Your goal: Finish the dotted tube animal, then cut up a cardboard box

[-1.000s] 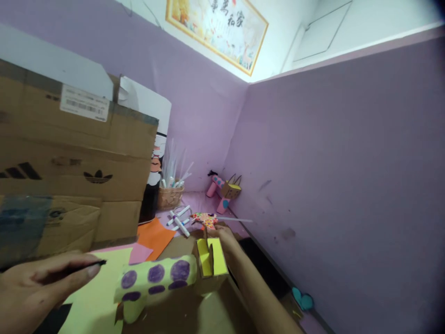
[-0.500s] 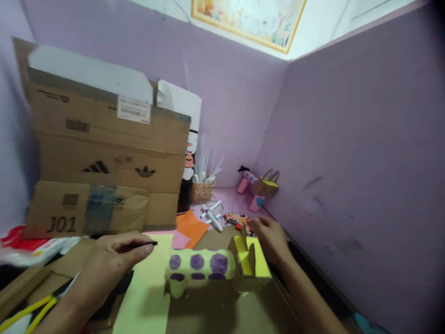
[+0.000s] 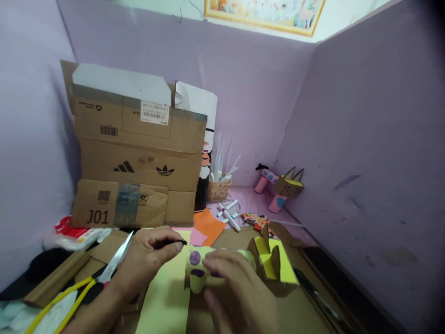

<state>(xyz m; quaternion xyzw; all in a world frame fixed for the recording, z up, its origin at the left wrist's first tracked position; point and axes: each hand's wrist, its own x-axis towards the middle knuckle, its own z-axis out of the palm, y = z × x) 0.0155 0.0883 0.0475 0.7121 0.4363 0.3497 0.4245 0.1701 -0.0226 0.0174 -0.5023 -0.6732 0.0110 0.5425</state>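
Note:
A paper animal lies in front of me: a pale yellow roll with purple dots (image 3: 194,266) joined to a brown and yellow cardboard head (image 3: 274,264). My right hand (image 3: 236,292) lies over the roll's body, fingers curled on it. My left hand (image 3: 149,255) is just left of the roll, fingers pinched on a thin black pen (image 3: 175,241) whose tip points at the roll's end. Both rest over a pale yellow sheet (image 3: 167,301) on brown cardboard.
Yellow-handled scissors (image 3: 100,278) lie at the left. Flattened cardboard boxes (image 3: 135,157) lean on the back wall. A small basket of markers (image 3: 219,188), loose markers (image 3: 229,215), orange paper (image 3: 208,225) and a pink paper animal (image 3: 280,185) sit behind. Purple walls close in right and left.
My right hand has come back from the far side of the cardboard head onto the dotted roll. My left hand with the pen has moved in toward the roll. The view has swung left and down.

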